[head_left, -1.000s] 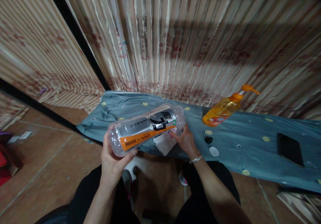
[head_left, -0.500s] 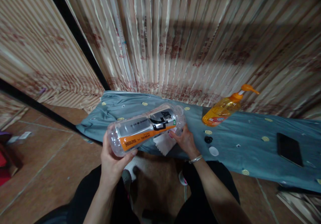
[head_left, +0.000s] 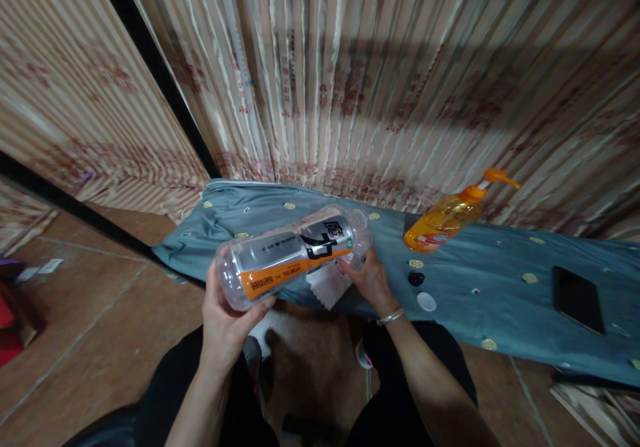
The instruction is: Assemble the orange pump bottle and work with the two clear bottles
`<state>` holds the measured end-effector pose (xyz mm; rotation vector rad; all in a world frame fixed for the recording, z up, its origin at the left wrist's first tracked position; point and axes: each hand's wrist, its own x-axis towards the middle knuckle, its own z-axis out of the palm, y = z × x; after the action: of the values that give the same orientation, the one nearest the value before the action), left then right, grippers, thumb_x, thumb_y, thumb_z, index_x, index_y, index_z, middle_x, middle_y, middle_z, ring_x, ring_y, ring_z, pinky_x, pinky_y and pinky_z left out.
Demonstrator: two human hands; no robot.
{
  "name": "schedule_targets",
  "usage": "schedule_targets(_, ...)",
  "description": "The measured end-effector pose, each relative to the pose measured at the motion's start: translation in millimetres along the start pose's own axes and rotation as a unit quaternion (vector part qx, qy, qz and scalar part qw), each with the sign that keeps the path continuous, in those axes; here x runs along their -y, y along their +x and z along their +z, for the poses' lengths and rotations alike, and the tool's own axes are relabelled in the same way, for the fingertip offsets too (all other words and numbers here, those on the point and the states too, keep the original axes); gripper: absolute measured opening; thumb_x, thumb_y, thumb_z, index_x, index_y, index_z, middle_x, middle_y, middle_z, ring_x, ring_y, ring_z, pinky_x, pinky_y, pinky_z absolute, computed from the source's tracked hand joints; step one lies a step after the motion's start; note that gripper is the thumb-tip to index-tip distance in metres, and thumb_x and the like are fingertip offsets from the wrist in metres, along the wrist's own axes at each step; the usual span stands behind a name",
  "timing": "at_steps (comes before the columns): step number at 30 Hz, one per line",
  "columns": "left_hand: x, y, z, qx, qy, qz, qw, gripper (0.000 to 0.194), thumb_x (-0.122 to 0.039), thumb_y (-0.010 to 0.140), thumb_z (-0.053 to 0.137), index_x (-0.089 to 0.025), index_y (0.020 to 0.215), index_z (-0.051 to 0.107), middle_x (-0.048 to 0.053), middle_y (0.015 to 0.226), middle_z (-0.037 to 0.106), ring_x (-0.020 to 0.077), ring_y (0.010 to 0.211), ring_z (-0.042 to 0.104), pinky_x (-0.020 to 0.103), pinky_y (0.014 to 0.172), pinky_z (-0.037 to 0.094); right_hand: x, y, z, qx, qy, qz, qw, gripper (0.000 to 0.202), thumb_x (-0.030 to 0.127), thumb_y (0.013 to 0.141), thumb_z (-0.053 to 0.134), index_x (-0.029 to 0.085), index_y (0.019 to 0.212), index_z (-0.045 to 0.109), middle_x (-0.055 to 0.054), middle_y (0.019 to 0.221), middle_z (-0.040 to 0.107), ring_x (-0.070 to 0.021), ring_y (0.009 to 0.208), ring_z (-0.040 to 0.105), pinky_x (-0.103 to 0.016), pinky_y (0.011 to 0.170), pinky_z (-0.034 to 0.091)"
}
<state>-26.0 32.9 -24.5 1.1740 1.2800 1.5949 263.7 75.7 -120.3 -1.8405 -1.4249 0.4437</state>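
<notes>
To the left of the amber pump bottle (head_left: 443, 222), we've got a clear plastic drink bottle (head_left: 295, 253) held on a slant between both hands, neck end aimed roughly toward the pump bottle. Its label is silver and orange with chunky black characters, and bare see-through plastic shows at each end. Our left hand (head_left: 227, 323) is wrapped round the base, the end farthest from the pump bottle, with the thumb along the side nearer us. Our right hand (head_left: 371, 281) is curled round the shoulder end, so it's the one closer to the pump bottle; some fingertips are hidden behind the plastic, but it looks like a proper grip to us. We're wearing a silver bracelet (head_left: 390, 317) on that wrist.

Also left of the pump bottle, a white wavy-edged scrap (head_left: 327, 288) sits right by our right thumb; can't tell if it's paper or cloth, or whether the thumb is pinning it. Between the pump bottle and us there's a small black piece (head_left: 416, 278) and, a bit nearer us, a white disc (head_left: 427, 301). Well off to the right of the pump bottle lies a dark flat device (head_left: 578, 299), phone or tablet, hard to say. Under the pump bottle is a blue-green cloth (head_left: 505, 300) with yellow motifs, and behind it hangs a striped curtain (head_left: 310, 87) with reddish prints.
</notes>
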Motion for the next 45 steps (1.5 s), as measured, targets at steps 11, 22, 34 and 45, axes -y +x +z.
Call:
schedule_targets(11, 1.0, 0.2, 1.4, 0.001, -0.002, -0.005, 1.000, 0.115, -0.033, 0.047, 0.108, -0.014, 0.150, 0.061, 0.026, 0.157, 0.067, 0.0498, 0.148, 0.064, 0.060, 0.122, 0.053, -5.0, 0.1, 2.9, -0.016, -0.009, -0.020, 1.000, 0.055, 0.039, 0.086, 0.081, 0.022, 0.134, 0.060, -0.015, 0.117, 0.081, -0.0360, 0.107, 0.083, -0.055, 0.095, 0.070)
schedule_targets(22, -3.4, -0.5, 1.4, 0.002, 0.010, 0.001, 1.000, 0.099, -0.037, 0.047, 0.109, -0.017, 0.134, 0.067, 0.021, 0.146, 0.073, 0.0471, 0.141, 0.069, 0.054, 0.116, 0.059, -7.6, -0.2, 5.9, -0.028, 0.011, -0.023, 0.999, 0.055, 0.041, 0.083, 0.081, 0.023, 0.131, 0.060, -0.016, 0.119, 0.081, -0.0383, 0.110, 0.082, -0.059, 0.097, 0.068)
schedule_targets(34, -5.8, 0.0, 4.1, -0.012, 0.004, -0.001, 1.000, 0.097, -0.034, 0.044, 0.107, -0.017, 0.130, 0.066, 0.023, 0.145, 0.072, 0.0507, 0.146, 0.065, 0.061, 0.120, 0.055, -4.0, 0.4, 0.9, -0.017, 0.015, -0.026, 0.999, 0.053, 0.040, 0.083, 0.081, 0.024, 0.130, 0.062, -0.014, 0.115, 0.081, -0.0371, 0.105, 0.082, -0.057, 0.093, 0.069)
schedule_targets(45, -4.2, -0.6, 3.5, 0.001, 0.007, 0.001, 1.000, 0.095, -0.038, 0.047, 0.109, -0.020, 0.131, 0.067, 0.019, 0.146, 0.074, 0.0466, 0.141, 0.069, 0.056, 0.114, 0.061, -6.0, 0.3, 2.6, -0.021, 0.011, -0.027, 0.999, 0.052, 0.040, 0.083, 0.081, 0.025, 0.129, 0.060, -0.015, 0.116, 0.081, -0.0388, 0.109, 0.082, -0.059, 0.095, 0.069)
